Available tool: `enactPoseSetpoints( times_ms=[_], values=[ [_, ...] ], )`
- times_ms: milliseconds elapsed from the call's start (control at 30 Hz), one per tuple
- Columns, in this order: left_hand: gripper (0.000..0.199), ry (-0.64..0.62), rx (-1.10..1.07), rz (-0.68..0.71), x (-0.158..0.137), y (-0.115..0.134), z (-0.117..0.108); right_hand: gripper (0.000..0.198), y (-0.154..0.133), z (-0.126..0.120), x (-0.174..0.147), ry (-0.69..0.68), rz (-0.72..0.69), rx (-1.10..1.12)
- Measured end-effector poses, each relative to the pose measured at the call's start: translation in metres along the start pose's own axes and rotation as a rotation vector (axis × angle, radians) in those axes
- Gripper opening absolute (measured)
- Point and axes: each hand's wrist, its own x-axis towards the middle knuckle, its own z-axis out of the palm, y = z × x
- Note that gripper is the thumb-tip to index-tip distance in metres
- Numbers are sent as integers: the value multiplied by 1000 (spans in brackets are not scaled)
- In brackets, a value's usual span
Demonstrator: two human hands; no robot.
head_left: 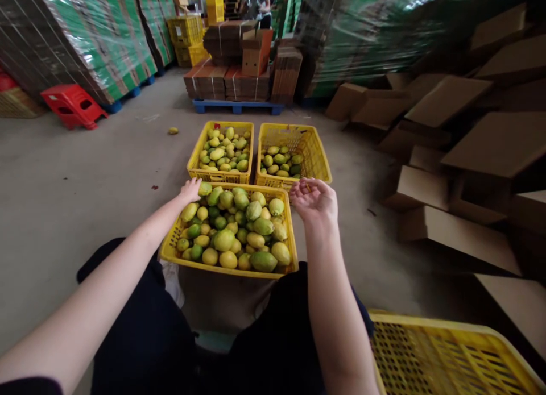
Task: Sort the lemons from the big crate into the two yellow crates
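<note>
- Plenty of green and yellow fruit fills the near crate almost to its rim; this yellow crate stands just in front of the person's knees.
- The left hand is at the back-left corner of the near crate, its fingers bent around a green-yellow fruit by the rim. It looks grasped, though the fingertips are partly hidden.
- The right hand is turned palm up beside the back-right corner of the near crate, in front of the far-right crate. Its fingers are loosely curled and released, with no fruit in them.
- The far-left crate is well filled, its mixed yellow and green pieces lying high between the walls.
- The far-right crate has a smaller lot, mostly green, gathered toward its left and near side; much of its back and right walls shows.
- As a judgement, the work is only partway: the fruit stands divided among 3 crates, the near crate has many pieces left to handle, and the far-right crate has the most room.
- 1 loose fruit lies on the floor, apart from the crates, toward the red stool.
- 1 more yellow crate shows at the lower right, near the cardboard boxes.
</note>
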Motion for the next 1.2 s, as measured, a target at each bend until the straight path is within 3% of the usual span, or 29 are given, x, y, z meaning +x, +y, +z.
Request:
enactPoseSetpoints(
  times_ms=[100,300,467,600,733,833,967,1067,1133,1200],
  values=[
    [97,-2,51,42,15,7,10,29,6,5,1,5,23,-9],
    [69,7,95,49,17,3,31,28,14,11,10,11,17,6],
    [67,-82,50,159,-14,-12,42,28,19,14,19,23,44,16],
    [63,-195,-83,300,-51,4,59,30,25,12,22,-35,60,-8],
    [44,-193,-181,291,-78,21,67,31,33,8,20,-109,51,-46],
    [44,-112,-250,252,-78,21,45,30,42,4,18,-154,46,-111],
    [50,-7,-371,251,-72,30,-25,25,60,6,11,-206,159,-262],
    [59,148,-636,403,-79,56,-86,17,70,13,-2,-318,262,-319],
    [64,156,-733,500,-88,78,-116,14,73,19,-11,-416,269,-285],
    [65,138,-786,551,-95,96,-131,22,75,23,-17,-498,248,-236]
  ],
)
